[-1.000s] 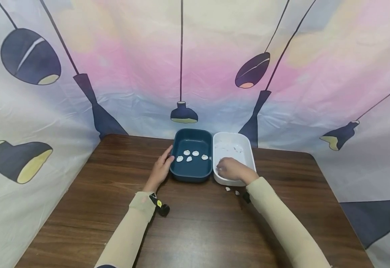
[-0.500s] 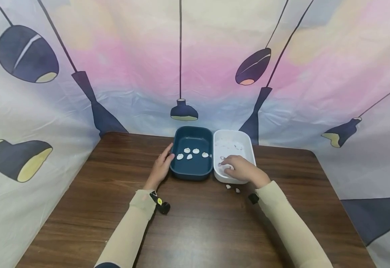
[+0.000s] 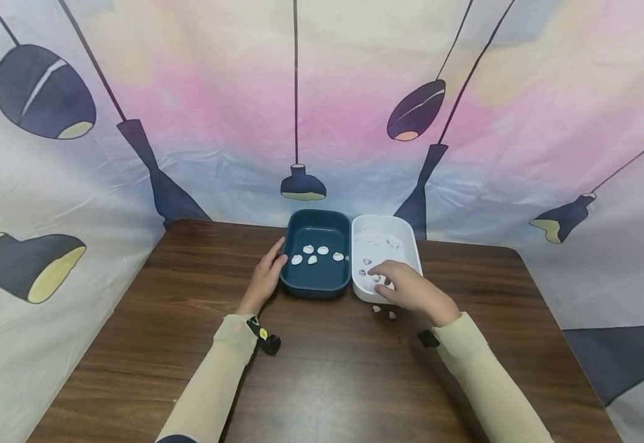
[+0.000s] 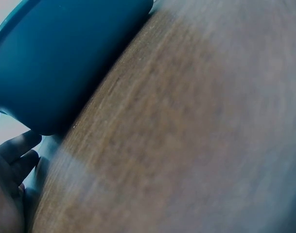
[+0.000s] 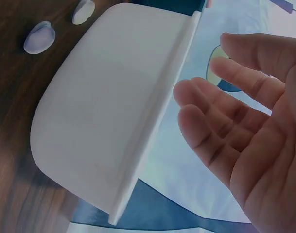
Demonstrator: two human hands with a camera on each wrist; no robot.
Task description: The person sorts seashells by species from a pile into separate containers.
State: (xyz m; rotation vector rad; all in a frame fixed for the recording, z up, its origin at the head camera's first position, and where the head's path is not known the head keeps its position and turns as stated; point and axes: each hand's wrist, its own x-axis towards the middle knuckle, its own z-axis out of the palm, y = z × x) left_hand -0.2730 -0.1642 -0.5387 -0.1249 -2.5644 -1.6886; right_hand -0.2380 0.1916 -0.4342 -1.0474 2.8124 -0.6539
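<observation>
Against the left side of a dark blue tray rests my left hand, its fingers extended along the wall. In the left wrist view, the fingers are beside the tray's wall. Several white seashells lie inside this tray. A white tray stands right beside it, with my right hand over its near right part. The right wrist view shows that hand's fingers loosely bent, with nothing held. Small seashells lie in the white tray near the fingertips; the hand hides part of its floor.
Two seashells lie on the brown wooden table just in front of the white tray. Behind the table's far edge hangs a cloth backdrop printed with lamps. Both wrists wear dark straps.
My right hand has loosened from a curled pose low in the white tray and drawn back to the right, uncovering several shells. My left hand stays in place.
</observation>
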